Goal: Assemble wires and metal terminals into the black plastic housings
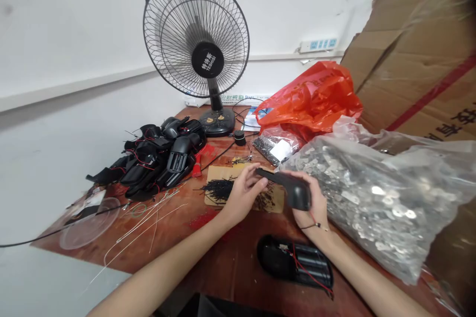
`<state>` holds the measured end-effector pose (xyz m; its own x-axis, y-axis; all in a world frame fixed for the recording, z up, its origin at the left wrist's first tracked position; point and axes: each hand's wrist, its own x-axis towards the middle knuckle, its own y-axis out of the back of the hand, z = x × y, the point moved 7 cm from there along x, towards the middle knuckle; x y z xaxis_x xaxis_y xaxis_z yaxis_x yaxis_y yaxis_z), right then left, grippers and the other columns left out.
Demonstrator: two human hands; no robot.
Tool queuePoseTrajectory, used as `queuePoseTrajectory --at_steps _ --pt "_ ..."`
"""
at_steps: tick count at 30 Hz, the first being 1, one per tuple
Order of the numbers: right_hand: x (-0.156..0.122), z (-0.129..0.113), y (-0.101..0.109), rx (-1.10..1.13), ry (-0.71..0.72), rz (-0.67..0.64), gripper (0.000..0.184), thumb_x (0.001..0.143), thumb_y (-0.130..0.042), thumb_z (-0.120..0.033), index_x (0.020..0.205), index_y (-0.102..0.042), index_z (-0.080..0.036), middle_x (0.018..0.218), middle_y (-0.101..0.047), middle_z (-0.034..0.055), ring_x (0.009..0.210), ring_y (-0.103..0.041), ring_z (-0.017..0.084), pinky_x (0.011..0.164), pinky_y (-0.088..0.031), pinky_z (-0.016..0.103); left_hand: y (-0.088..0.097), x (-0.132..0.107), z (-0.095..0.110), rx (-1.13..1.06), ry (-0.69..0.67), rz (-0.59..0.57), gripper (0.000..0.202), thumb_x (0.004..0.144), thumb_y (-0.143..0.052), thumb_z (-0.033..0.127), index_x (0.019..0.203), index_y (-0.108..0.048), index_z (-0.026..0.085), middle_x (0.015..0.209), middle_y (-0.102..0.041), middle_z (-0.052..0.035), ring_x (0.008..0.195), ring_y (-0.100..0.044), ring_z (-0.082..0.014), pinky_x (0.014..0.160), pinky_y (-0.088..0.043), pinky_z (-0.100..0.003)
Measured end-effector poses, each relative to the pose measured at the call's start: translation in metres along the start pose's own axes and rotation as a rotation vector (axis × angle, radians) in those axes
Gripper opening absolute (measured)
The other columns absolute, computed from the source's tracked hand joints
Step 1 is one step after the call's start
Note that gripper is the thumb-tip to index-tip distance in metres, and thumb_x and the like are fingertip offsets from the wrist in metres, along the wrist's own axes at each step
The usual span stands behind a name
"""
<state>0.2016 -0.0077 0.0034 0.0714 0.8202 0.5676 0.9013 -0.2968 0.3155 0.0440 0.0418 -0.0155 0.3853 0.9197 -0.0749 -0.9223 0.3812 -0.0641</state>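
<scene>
Both hands are up over the middle of the table (230, 262), sharing one black shell (293, 188). The right hand (316, 200) is wrapped around its fat end, fingers clenched on it; the left hand (243, 193) pinches the thin end between thumb and fingertips. The shell is matte black plastic, tapered, held level just above the wood.

Room is tight. On the right edge a big clear bag (375, 193) of small metal parts bulges right up beside the right wrist, with a carton (420, 74) towering behind it. Just under the hands lies a card (219, 178) strewn with thin black bits. Toward the near edge sits a battery case (297, 262) with a red wire, close under the right forearm. The bare stretch lies left of the left forearm, crossed by loose pale wires (148, 223).

Toward the left edge, a pile (159, 158) of more black shells with red wires; a clear lid (89, 223) at the left corner. At the far edge stands a fan (197, 39), with a red bag (312, 96) beside it.
</scene>
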Motion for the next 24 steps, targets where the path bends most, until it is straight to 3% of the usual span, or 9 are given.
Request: queuePoseTrajectory --at_steps 3,5,11,15,17,19,22,24 --pt "-0.001 -0.005 -0.004 -0.001 0.090 -0.075 0.049 0.086 -0.057 -0.022 0.133 -0.044 -0.027 0.134 -0.055 0.0069 0.124 -0.053 0.023 0.107 -0.039 0.038 -0.014 -0.003 -0.005 -0.234 0.133 -0.194 0.080 0.079 -0.048 0.057 0.148 -0.015 0.032 0.139 -0.036 -0.0104 0.100 -0.058 -0.0026 0.083 -0.054 -0.018" --pt "0.000 -0.005 -0.007 0.006 0.108 -0.099 0.051 0.086 -0.057 -0.022 0.135 -0.044 -0.026 0.136 -0.054 0.0070 0.125 -0.052 0.024 0.108 -0.038 0.038 -0.016 -0.005 -0.003 -0.316 0.145 -0.227 0.078 0.080 -0.048 0.053 0.147 -0.014 0.035 0.140 -0.034 -0.0098 0.097 -0.058 -0.0017 0.081 -0.053 -0.016" --pt "0.008 0.003 -0.003 0.021 0.068 -0.079 0.044 0.085 -0.055 -0.017 0.128 -0.052 -0.024 0.126 -0.058 0.0057 0.115 -0.057 0.022 0.102 -0.041 0.033 -0.014 -0.006 -0.002 -0.304 0.145 -0.194 0.080 0.079 -0.050 0.054 0.147 -0.016 0.031 0.139 -0.034 -0.0104 0.103 -0.057 -0.0030 0.081 -0.054 -0.017" --pt "0.009 0.004 -0.011 -0.019 0.133 -0.259 0.053 0.083 -0.055 -0.012 0.134 -0.049 -0.025 0.130 -0.055 0.0065 0.114 -0.055 0.021 0.099 -0.042 0.034 -0.007 -0.001 -0.003 -0.235 0.107 -0.073 0.079 0.075 -0.056 0.057 0.142 -0.028 0.026 0.140 -0.034 -0.0075 0.101 -0.052 0.0034 0.081 -0.053 -0.010" --pt "0.010 0.015 -0.016 0.030 0.033 -0.293 0.057 0.084 -0.054 -0.011 0.139 -0.044 -0.025 0.128 -0.055 0.0075 0.099 -0.059 0.017 0.092 -0.046 0.032 -0.001 0.003 -0.003 -0.212 0.076 -0.011 0.080 0.072 -0.060 0.055 0.139 -0.031 0.023 0.139 -0.037 -0.0074 0.102 -0.052 0.0037 0.082 -0.051 -0.005" --pt "0.012 0.029 -0.017 0.180 -0.154 -0.254 0.050 0.091 -0.052 -0.019 0.139 -0.041 -0.022 0.123 -0.059 0.0094 0.092 -0.060 0.016 0.085 -0.048 0.031 0.007 0.006 -0.002 -0.182 0.043 0.061 0.081 0.071 -0.061 0.056 0.138 -0.032 0.020 0.137 -0.040 -0.0080 0.100 -0.052 0.0044 0.082 -0.050 -0.004" --pt "0.010 0.041 -0.023 0.478 -0.421 -0.230 0.039 0.099 -0.043 -0.042 0.133 -0.046 -0.021 0.119 -0.062 0.0110 0.100 -0.062 0.019 0.082 -0.050 0.031 0.023 0.008 0.002 -0.085 -0.025 0.185 0.082 0.069 -0.063 0.055 0.136 -0.035 0.017 0.130 -0.046 -0.0077 0.095 -0.053 0.0067 0.083 -0.047 -0.001" --pt "0.008 0.037 -0.031 0.589 -0.491 -0.302 0.042 0.099 -0.041 -0.049 0.128 -0.052 -0.020 0.118 -0.063 0.0109 0.101 -0.062 0.019 0.083 -0.050 0.031 0.028 0.009 0.002 -0.031 -0.032 0.222 0.082 0.068 -0.064 0.056 0.134 -0.037 0.015 0.125 -0.050 -0.0079 0.093 -0.054 0.0071 0.084 -0.046 0.000"
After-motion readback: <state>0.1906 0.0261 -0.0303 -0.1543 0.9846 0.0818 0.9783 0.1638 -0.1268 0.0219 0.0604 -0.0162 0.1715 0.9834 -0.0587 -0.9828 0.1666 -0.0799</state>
